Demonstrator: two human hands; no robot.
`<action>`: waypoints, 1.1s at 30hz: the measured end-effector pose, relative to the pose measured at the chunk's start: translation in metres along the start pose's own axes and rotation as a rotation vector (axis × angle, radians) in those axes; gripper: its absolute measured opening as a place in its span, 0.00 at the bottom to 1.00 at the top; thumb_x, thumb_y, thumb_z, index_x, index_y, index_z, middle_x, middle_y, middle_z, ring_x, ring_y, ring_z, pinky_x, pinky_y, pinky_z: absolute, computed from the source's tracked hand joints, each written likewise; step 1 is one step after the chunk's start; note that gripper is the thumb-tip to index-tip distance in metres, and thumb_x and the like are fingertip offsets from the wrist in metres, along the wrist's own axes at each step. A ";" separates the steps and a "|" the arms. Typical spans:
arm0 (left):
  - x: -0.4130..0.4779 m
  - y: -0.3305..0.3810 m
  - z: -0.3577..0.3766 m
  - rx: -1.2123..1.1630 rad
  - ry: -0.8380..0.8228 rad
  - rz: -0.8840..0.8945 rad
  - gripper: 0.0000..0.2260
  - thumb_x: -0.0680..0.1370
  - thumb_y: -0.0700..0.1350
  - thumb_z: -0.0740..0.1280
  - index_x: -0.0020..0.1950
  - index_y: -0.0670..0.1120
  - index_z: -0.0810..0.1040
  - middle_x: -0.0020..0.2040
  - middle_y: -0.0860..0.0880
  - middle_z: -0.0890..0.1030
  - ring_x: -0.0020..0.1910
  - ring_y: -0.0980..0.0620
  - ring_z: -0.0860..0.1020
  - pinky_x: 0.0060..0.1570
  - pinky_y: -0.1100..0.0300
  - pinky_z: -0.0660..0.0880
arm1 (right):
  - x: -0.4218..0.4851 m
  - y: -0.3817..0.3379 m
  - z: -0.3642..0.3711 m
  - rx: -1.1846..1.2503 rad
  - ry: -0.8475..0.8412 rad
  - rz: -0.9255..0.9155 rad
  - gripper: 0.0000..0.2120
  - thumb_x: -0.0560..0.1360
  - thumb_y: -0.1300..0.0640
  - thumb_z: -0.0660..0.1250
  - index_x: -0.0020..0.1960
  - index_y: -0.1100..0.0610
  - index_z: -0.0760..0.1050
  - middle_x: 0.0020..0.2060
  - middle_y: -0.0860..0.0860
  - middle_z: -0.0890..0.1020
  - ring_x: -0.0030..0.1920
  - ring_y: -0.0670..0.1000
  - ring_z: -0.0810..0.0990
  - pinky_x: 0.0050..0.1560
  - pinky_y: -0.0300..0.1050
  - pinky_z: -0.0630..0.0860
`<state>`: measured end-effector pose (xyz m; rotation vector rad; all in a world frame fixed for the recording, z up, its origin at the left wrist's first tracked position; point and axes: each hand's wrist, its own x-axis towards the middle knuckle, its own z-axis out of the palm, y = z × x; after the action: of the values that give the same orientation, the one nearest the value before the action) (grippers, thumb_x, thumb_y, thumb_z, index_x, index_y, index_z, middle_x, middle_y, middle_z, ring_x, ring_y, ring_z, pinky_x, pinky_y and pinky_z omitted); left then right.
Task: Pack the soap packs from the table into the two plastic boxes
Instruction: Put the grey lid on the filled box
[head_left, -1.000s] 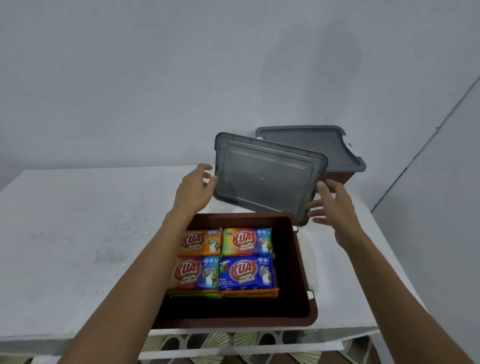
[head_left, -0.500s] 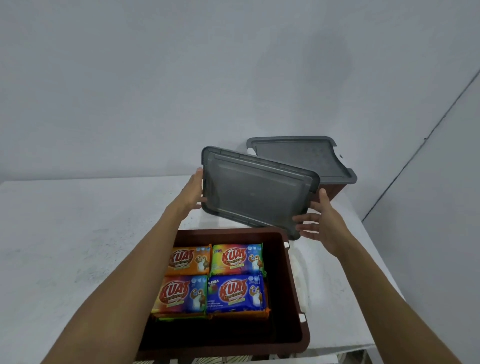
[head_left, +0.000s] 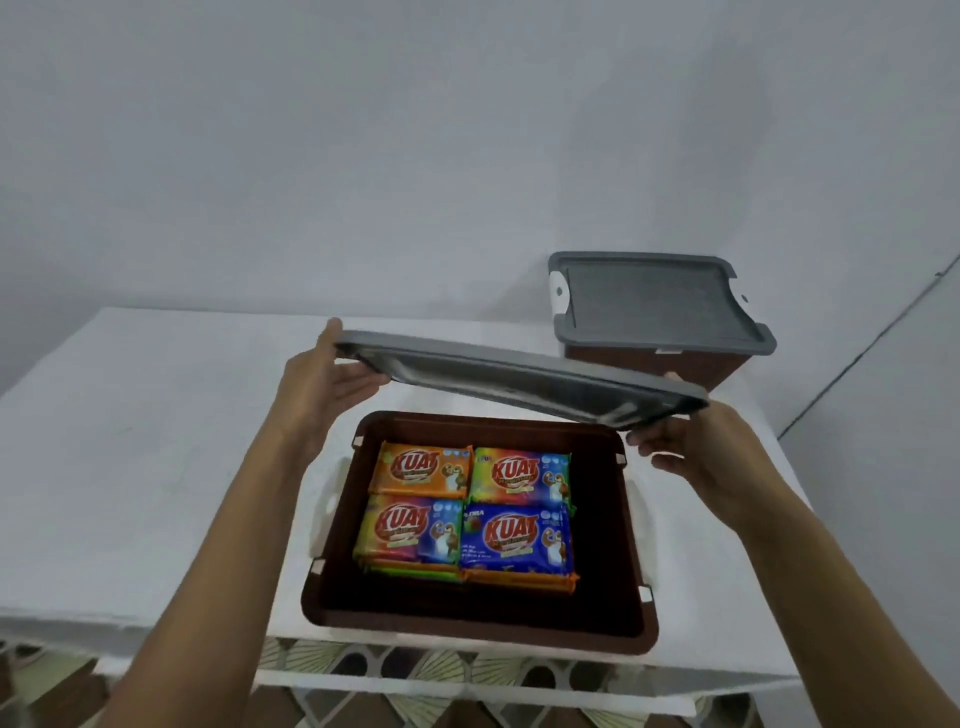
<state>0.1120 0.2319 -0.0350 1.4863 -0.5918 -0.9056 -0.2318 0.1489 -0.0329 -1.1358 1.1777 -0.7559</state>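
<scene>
Two short ends of a gray lid (head_left: 519, 382) sit clamped in fingers (head_left: 363, 387), left hand (head_left: 332, 384) and right hand (head_left: 696, 452) holding it crosswise above the far rim of the open box (head_left: 467, 631).

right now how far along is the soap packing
Done: the far box is closed, and soap packs sit stacked in the near box; no loose packs show on the table. In hand: left hand and right hand hold the grey lid above it. Left: seat that lid.
</scene>
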 end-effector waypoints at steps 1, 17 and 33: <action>-0.007 -0.002 -0.009 0.011 -0.010 0.005 0.14 0.82 0.53 0.60 0.51 0.42 0.78 0.48 0.39 0.83 0.48 0.44 0.84 0.52 0.55 0.78 | -0.004 0.002 0.001 -0.038 -0.036 -0.022 0.15 0.81 0.51 0.58 0.52 0.58 0.81 0.37 0.61 0.83 0.39 0.57 0.79 0.42 0.46 0.73; -0.076 -0.073 -0.049 0.701 0.048 0.342 0.10 0.75 0.46 0.71 0.54 0.58 0.80 0.52 0.57 0.81 0.47 0.60 0.78 0.44 0.66 0.72 | -0.038 0.068 0.011 -0.904 0.032 -0.315 0.14 0.79 0.52 0.64 0.64 0.43 0.74 0.21 0.47 0.73 0.23 0.45 0.70 0.24 0.31 0.67; -0.084 -0.084 -0.052 0.592 0.052 0.040 0.21 0.75 0.55 0.69 0.67 0.51 0.75 0.62 0.46 0.80 0.54 0.49 0.79 0.53 0.53 0.76 | -0.058 0.097 0.022 -0.708 0.259 -0.218 0.31 0.77 0.50 0.67 0.77 0.47 0.59 0.69 0.54 0.69 0.57 0.52 0.74 0.56 0.53 0.75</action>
<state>0.0948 0.3410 -0.1036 2.0093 -0.8979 -0.6846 -0.2349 0.2372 -0.1073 -1.8108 1.6238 -0.6767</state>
